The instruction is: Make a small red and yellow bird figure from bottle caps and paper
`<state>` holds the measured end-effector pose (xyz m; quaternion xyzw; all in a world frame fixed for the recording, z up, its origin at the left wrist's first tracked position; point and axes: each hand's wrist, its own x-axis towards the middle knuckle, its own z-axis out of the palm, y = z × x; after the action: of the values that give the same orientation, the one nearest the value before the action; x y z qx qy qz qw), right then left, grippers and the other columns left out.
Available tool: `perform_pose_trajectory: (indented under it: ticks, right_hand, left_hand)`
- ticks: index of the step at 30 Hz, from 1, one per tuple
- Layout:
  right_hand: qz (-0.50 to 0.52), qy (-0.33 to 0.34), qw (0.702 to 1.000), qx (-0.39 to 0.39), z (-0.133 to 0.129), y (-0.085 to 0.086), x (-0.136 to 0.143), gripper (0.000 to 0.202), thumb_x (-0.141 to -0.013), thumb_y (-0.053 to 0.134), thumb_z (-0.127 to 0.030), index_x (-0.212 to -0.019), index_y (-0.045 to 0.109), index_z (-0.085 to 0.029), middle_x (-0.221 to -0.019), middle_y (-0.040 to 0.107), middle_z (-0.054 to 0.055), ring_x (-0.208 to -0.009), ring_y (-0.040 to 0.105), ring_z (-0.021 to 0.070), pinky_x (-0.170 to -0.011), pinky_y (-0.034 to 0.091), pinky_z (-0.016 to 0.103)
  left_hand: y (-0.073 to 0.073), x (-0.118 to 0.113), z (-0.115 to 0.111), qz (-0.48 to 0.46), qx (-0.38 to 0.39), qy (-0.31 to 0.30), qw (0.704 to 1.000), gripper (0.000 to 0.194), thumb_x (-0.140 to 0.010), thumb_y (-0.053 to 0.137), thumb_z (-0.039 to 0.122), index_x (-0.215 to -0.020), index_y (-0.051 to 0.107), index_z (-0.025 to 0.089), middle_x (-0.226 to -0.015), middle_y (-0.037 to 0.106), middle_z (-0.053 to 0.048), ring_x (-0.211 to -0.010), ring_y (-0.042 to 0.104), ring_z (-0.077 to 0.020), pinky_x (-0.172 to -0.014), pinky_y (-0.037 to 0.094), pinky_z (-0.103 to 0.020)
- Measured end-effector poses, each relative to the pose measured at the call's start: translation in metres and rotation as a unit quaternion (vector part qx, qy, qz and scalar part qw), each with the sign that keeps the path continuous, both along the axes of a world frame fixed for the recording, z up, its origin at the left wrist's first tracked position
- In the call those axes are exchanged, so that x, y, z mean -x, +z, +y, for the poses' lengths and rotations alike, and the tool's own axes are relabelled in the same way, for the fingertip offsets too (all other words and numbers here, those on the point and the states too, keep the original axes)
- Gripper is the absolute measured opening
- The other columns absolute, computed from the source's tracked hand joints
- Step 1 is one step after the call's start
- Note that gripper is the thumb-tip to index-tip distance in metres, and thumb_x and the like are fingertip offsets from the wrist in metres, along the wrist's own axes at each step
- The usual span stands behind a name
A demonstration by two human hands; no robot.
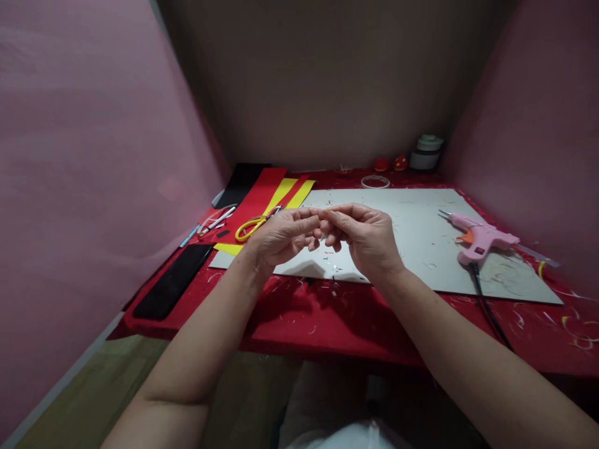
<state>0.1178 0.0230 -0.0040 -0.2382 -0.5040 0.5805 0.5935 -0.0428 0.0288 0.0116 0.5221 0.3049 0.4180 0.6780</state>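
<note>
My left hand (292, 232) and my right hand (362, 234) meet at their fingertips above the white board (416, 237). Thumb and forefinger of each are pinched together, and a tiny yellowish bit shows where they touch; its kind is too small to make out. Close behind my left wrist lie yellow-handled scissors (248, 229), partly covered by the hand. Small scraps and thin strands are scattered on the board below my fingers.
A pink glue gun (484, 240) with a black cord rests on the board's right side. Red sheets (259, 196), yellow sheets and a black phone (173, 280) lie at left. A tape ring (375, 181), small red figures and a round container (426, 153) stand at the back. Pink walls flank the table.
</note>
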Motion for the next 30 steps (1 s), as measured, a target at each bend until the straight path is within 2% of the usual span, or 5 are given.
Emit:
perform_pose_trajectory:
  ticks: [5, 13, 18, 23, 30]
  right_hand:
    - [0.026, 0.049, 0.997, 0.049, 0.004, 0.0, -0.003, 0.015, -0.072, 0.076, -0.029, -0.077, 0.071, -0.016, -0.067, 0.071, 0.002, -0.048, 0.06, 0.0092, -0.04, 0.041, 0.021]
    - [0.02, 0.064, 0.997, 0.041, 0.005, -0.003, -0.003, 0.016, -0.072, 0.077, -0.029, -0.073, 0.07, -0.015, -0.062, 0.069, 0.001, -0.046, 0.06, 0.0098, -0.04, 0.041, 0.021]
    - [-0.054, -0.017, 0.998, -0.022, 0.0, -0.007, 0.001, 0.014, -0.075, 0.074, -0.029, -0.072, 0.068, -0.016, -0.06, 0.067, 0.0, -0.045, 0.058, 0.0093, -0.04, 0.043, 0.022]
    - [-0.135, -0.143, 0.972, -0.126, -0.002, -0.012, 0.005, 0.008, -0.079, 0.07, -0.025, -0.075, 0.069, -0.019, -0.064, 0.066, -0.002, -0.049, 0.058, 0.0078, -0.045, 0.046, 0.022]
    - [-0.154, -0.151, 0.964, -0.157, -0.003, -0.016, 0.006, 0.007, -0.082, 0.067, -0.024, -0.077, 0.069, -0.019, -0.066, 0.067, -0.001, -0.05, 0.059, 0.0084, -0.047, 0.049, 0.024]
  left_hand:
    - [0.007, -0.005, -0.005, 0.001, -0.081, 0.117, 0.99, 0.03, -0.065, 0.082, 0.022, -0.093, 0.071, 0.014, -0.077, 0.067, -0.002, -0.061, 0.058, -0.0084, -0.051, 0.039, -0.019]
    - [0.004, -0.01, -0.009, 0.059, -0.242, 0.183, 0.951, 0.014, -0.071, 0.078, 0.021, -0.085, 0.076, 0.018, -0.073, 0.068, -0.001, -0.061, 0.055, -0.0087, -0.055, 0.04, -0.022]
    - [0.007, -0.012, -0.015, 0.095, -0.27, 0.196, 0.938, 0.005, -0.072, 0.077, 0.02, -0.071, 0.073, 0.017, -0.066, 0.064, 0.0, -0.06, 0.055, -0.0095, -0.056, 0.042, -0.023]
    - [0.008, -0.012, -0.016, 0.097, -0.235, 0.198, 0.947, 0.008, -0.071, 0.075, 0.018, -0.066, 0.069, 0.016, -0.063, 0.063, -0.001, -0.056, 0.053, -0.009, -0.052, 0.038, -0.023]
    - [0.012, -0.021, -0.022, 0.132, -0.236, 0.24, 0.933, 0.018, -0.075, 0.067, 0.016, -0.059, 0.06, 0.016, -0.055, 0.054, 0.002, -0.051, 0.046, -0.0071, -0.051, 0.037, -0.022]
